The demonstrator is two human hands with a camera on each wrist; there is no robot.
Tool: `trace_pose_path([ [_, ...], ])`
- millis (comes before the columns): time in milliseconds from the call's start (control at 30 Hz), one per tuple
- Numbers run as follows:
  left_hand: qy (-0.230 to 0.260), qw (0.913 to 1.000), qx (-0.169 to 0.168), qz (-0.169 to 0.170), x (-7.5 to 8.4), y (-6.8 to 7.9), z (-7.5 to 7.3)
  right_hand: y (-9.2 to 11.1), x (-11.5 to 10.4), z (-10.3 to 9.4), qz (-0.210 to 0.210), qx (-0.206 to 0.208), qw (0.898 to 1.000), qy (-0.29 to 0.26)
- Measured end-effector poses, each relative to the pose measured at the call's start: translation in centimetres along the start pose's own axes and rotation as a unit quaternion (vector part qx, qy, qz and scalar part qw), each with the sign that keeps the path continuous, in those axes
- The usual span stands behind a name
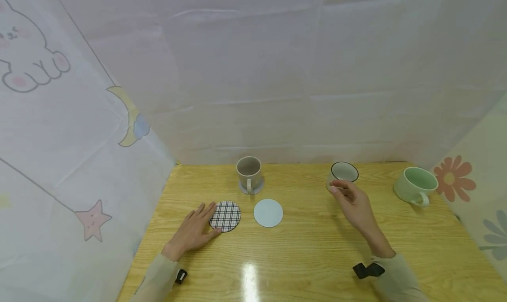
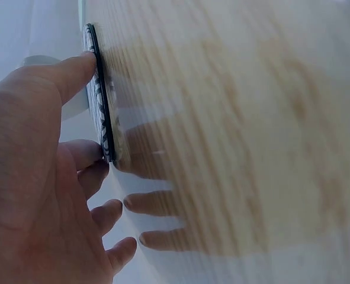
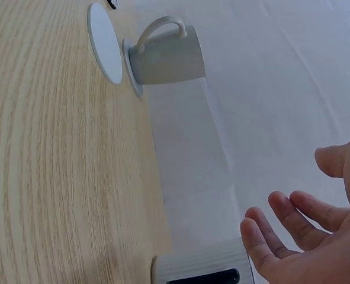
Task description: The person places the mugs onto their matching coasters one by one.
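Observation:
A plaid round coaster [image 1: 225, 216] lies at the left of the wooden table, and my left hand [image 1: 194, 229] rests against its left side. In the left wrist view, the thumb and index fingertips touch the coaster [image 2: 101, 97] at its edge, with the other fingers spread. My right hand [image 1: 354, 205] is in front of a white cup with a black rim [image 1: 344, 171], its lower part hidden behind the fingers. From the right wrist, that ribbed cup [image 3: 201, 263] shows a black handle, close beside the loosely bent, parted fingers, which hold nothing.
A pale blue round coaster [image 1: 268, 213] lies right of the plaid one. Behind stands a grey mug [image 1: 249, 170] on a grey coaster [image 1: 259, 188]. At the far right is a green mug [image 1: 413, 185]. A cloth wall [image 1: 253, 95] rises along the table's back edge.

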State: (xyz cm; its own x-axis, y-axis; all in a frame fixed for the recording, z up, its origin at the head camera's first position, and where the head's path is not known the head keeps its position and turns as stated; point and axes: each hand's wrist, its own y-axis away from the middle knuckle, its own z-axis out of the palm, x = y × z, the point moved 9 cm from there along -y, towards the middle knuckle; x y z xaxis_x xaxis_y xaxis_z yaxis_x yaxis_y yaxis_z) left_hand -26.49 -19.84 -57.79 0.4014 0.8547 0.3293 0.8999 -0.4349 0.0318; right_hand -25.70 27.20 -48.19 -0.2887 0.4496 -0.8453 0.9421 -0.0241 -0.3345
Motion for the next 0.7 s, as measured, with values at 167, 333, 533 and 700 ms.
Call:
trace_pose_path([
  [167, -0.003, 0.9999, -0.009, -0.005, -0.1, -0.1, 0.2, 0.0, 0.4, -0.7, 0.009, 0.011, 1.000, -0.005],
  [333, 0.009, 0.9998, -0.015, -0.010, -0.2, -0.1, 0.2, 0.1, 0.9, -1.3, 0.015, 0.013, 1.000, -0.002],
  [533, 0.008, 0.9996, -0.023, -0.012, -0.3, -0.3, 0.2, 0.1, 1.4, -1.8, 0.021, 0.012, 1.000, 0.011],
  [700, 0.001, 0.9997, -0.022, -0.012, -0.4, -0.3, 0.3, 0.3, 1.9, -2.3, 0.021, 0.019, 0.999, 0.018],
])
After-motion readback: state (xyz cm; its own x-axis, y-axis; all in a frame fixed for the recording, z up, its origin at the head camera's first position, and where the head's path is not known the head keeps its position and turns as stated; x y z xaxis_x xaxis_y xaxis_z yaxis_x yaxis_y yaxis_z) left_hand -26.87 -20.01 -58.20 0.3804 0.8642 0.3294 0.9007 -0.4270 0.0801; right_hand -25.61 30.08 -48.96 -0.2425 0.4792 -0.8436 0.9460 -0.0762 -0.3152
